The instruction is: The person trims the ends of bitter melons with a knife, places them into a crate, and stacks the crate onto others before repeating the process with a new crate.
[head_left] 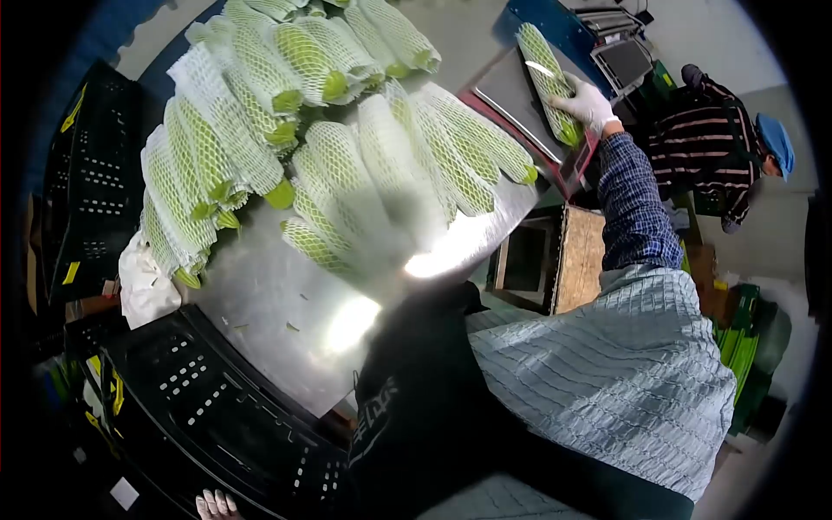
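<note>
My right hand (588, 107), in a white glove with a plaid sleeve behind it, grips the lower part of a green vegetable (548, 80) in white foam netting. That vegetable lies over a flat metal plate with a red edge (568, 178), which looks like a scale. Many more netted green vegetables (334, 178) are piled on the metal table (260, 303). Near the bottom left edge, the fingers of my left hand (217, 504) are curled at the rim of a black plastic crate (234, 433); the rest of that hand is hidden.
Another black crate (91, 182) stands upright at the far left. A white bag (146, 282) lies by the table's left edge. A wooden-topped box (579, 258) is below the scale. At the upper right, a person (706, 143) in a striped top and blue cap bends over.
</note>
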Demonstrator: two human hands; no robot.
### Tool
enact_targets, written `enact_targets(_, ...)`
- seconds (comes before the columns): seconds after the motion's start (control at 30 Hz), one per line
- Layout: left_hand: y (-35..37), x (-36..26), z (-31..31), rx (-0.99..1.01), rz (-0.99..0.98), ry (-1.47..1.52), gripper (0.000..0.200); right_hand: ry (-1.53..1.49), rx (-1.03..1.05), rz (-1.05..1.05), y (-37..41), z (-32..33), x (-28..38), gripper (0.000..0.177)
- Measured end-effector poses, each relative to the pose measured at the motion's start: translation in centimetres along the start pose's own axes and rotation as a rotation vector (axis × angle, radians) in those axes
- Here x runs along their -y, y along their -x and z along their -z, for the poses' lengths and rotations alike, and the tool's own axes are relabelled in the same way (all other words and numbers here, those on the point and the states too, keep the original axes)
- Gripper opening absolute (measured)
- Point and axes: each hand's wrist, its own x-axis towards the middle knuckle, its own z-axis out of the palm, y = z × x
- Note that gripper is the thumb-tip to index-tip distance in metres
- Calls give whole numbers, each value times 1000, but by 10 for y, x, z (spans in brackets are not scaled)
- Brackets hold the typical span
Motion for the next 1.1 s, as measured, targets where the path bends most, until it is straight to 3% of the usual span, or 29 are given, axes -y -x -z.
enact_targets(0.03, 8, -36, -64, -273, 89, -11, 51, 91, -2, 28, -3, 1, 1, 105)
enact_targets(0.13, -10, -59, -72, -320, 234, -58, 50, 182, -227, 144, -13, 7, 6, 104)
enact_targets(0.2, -12, -60, -65, -242, 189, -104, 49, 202, -303, 170, -16, 23, 16, 99)
enact_targets(0.23, -18, -64, -70, -261, 212, -112, 48, 215, -244, 84, -3, 38, 39, 82)
enact_targets(0.27, -23, -67, -74, -282, 233, -116, 48, 119, -564, 336, 21, 41, 55, 59)
enact_targets(0.33, -26, -66, -78, -236, 185, -164, 49, 29, -416, 192, 28, 51, 68, 72)
enact_targets(0.37, -29, -66, -81, -223, 178, -177, 50, 71, -407, 168, 34, 55, 81, 67)
enact_targets(0.43, -25, -63, -85, -138, 81, -202, 50, 77, -429, 296, 33, 52, 89, 65)
enact_targets(0.53, -80, 17, 57, 65, 77, -129, 70, -18, -397, 427, 55, 61, 122, 58)
enact_targets(0.63, -28, -35, -41, 6, -2, -136, 52, -106, -302, 644, 77, 71, 164, 54)
enact_targets(0.67, -20, -46, -62, -15, -26, -157, 47, -152, -230, 720, 83, 72, 173, 60)
enact_targets(0.73, -25, -40, -54, -15, -88, -153, 41, 79, -111, 737, 99, 80, 206, 69)
enact_targets(0.77, -45, -14, -13, 53, -47, -209, 58, 49, -49, 824, 114, 83, 220, 86)
enact_targets(0.8, -40, -18, -28, 63, -92, -201, 54, 154, -179, 989, 83, 54, 210, 65)
enact_targets(0.83, -35, -23, -42, -5, -95, -179, 51, 138, 10, 819, 104, 55, 235, 61)
enact_targets(0.9, -45, -13, -29, 36, -64, 5, 45, 151, -97, 1007, 110, 34, 247, 59)
enact_targets(0.93, -46, -11, -26, -28, -63, -20, 43, 188, -26, 1029, 129, 37, 267, 58)
enact_targets(0.97, -51, -6, -22, -26, -88, 58, 43, 104, -211, 1222, 120, 16, 258, 40)
enact_targets(1.0, -58, 0, -11, -26, -35, 43, 41, 93, -87, 1283, 138, 19, 285, 40)
enact_targets(1.1, -78, 18, -10, -90, 29, -34, 37, 58, 388, 1169, 152, 5, 324, 45)
